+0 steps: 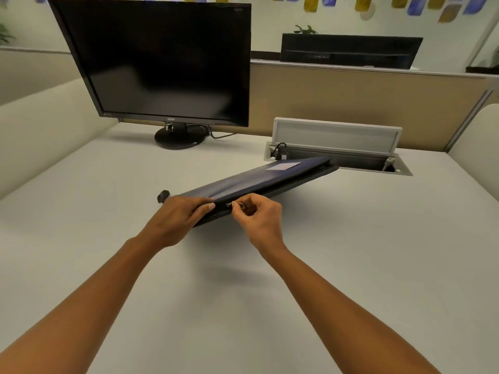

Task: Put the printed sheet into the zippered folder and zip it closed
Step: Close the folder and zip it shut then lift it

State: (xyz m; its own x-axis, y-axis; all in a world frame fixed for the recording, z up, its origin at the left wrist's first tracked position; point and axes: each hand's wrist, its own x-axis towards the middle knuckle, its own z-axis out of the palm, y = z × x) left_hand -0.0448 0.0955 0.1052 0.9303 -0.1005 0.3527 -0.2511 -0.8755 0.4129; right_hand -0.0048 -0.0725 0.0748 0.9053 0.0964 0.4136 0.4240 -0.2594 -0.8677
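The dark folder (259, 179) lies slantwise on the counter (351, 252), between the monitor (162, 63) and the person, its far end beside the open cable box (351, 157) and its two halves slightly parted there. The left hand (175, 220) grips the folder's near end, fingers curled over the top edge. Just beside it, the right hand (262, 220) pinches the zip pull (237, 204) between thumb and forefinger.

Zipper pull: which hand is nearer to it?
Right. The right hand pinches the zipper pull; the left hand grips the folder at its near corner, just left of it.
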